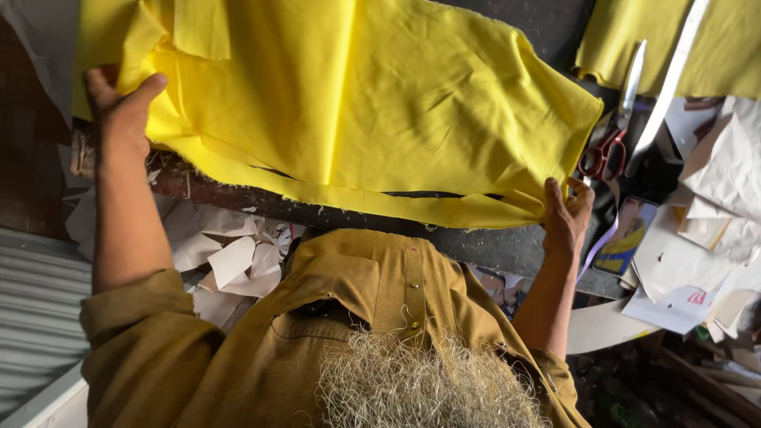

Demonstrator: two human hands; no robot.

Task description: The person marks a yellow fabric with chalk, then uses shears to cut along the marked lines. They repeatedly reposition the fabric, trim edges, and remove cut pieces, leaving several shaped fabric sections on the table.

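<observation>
Yellow cloth point(372, 103) fills the upper middle of the frame, spread over a dark tabletop point(507, 247) with its near edge folded back along the tabletop's front. The left hand point(119, 111), at the upper left of the frame, grips the cloth's left edge, thumb on top and fingers tucked behind the fabric. The right hand point(567, 214), at the centre right, pinches the lower right corner of the cloth between fingers and thumb, where the fabric bunches into small creases. Both arms reach up from olive-brown sleeves, and the person's olive-brown shirt point(349, 317) with a buttoned placket takes the lower middle of the frame.

Just right of the right hand lie scissors point(614, 131) with red handles, blades pointing toward the top of the frame. Beside them a long white ruler point(670, 79) runs diagonally to the upper right corner, lying over a second piece of yellow cloth point(713, 47). Below the scissors sits a phone point(626, 236) with a bright picture on its face. Crumpled white paper pieces point(713, 230) pile at the right edge of the frame. More white paper scraps point(230, 257) lie below the tabletop's front at the centre left.
</observation>
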